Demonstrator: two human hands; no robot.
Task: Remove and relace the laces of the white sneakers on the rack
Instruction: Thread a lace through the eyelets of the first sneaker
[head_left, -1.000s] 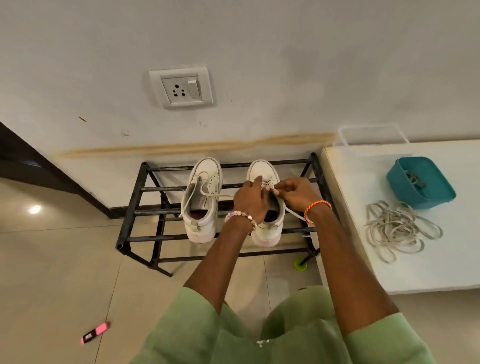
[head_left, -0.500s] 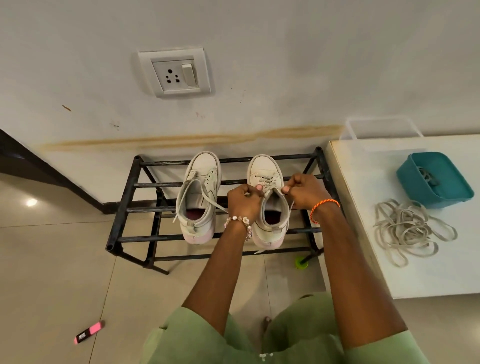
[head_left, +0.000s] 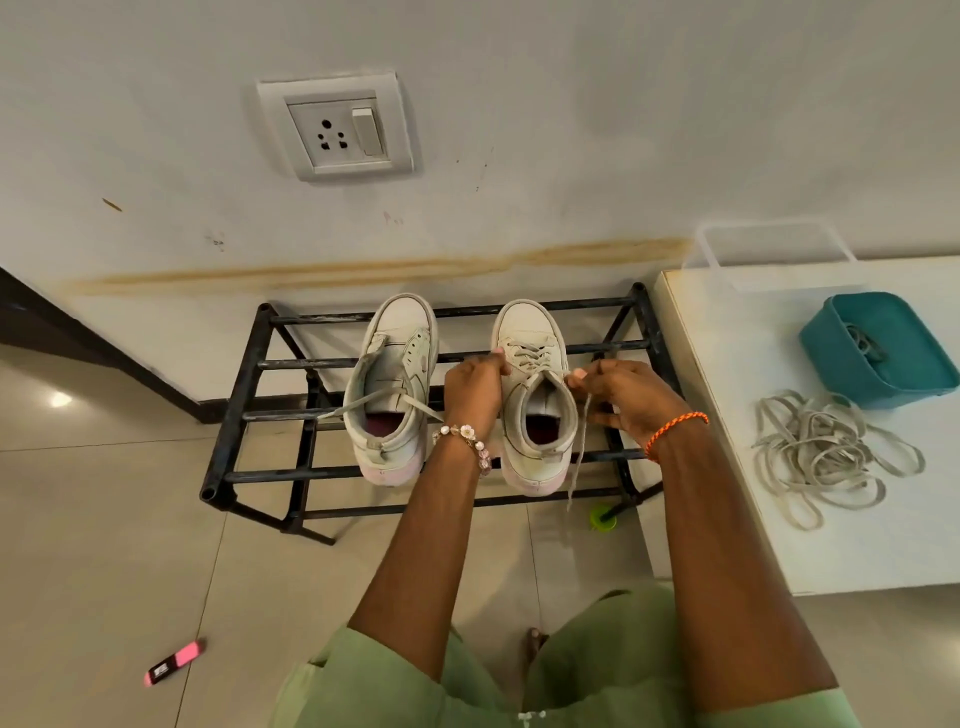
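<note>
On black rack (head_left: 291, 475), hands (head_left: 475, 387) now apart, seemingly pulling lace (head_left: 577, 452).

A white switch-and-socket plate (head_left: 335, 127) was fixed to the pale wall (head_left: 571, 130), above a long yellowish stain (head_left: 395, 270) running across it. A dark skirting strip (head_left: 78, 332) ran along the wall's foot at the left. On the tiled floor (head_left: 104, 545) lay a pink and black marker-like object (head_left: 173, 662), and a small green cap (head_left: 602, 518) sat just beside the worktop's edge. The white worktop (head_left: 737, 467) at the right carried a teal tub (head_left: 878, 348) with something grey inside, a clear plastic container (head_left: 769, 249) against the wall, and a loose tangle of grey cords (head_left: 826, 457) near the tub.
</note>
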